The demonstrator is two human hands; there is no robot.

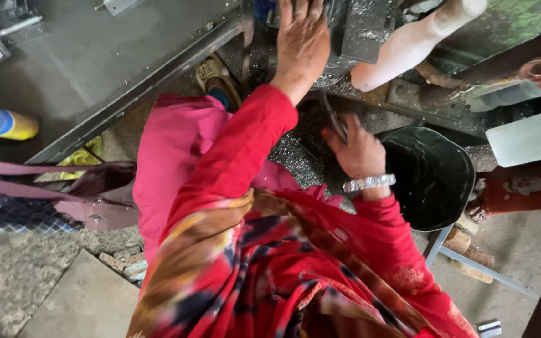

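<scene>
Gripping metal part (335, 122), right hand (359, 150); yellow bottle (6, 123) left.

The person wore a bright pink-red top with long sleeves (245, 150) that reached to both wrists. A patterned scarf (245, 269) in red, orange, brown and dark blue lay draped across the chest. A sparkling silver bracelet (369, 183) circled the right wrist. The left hand (302, 40) and right hand (357, 147) were bare, without gloves.
</scene>
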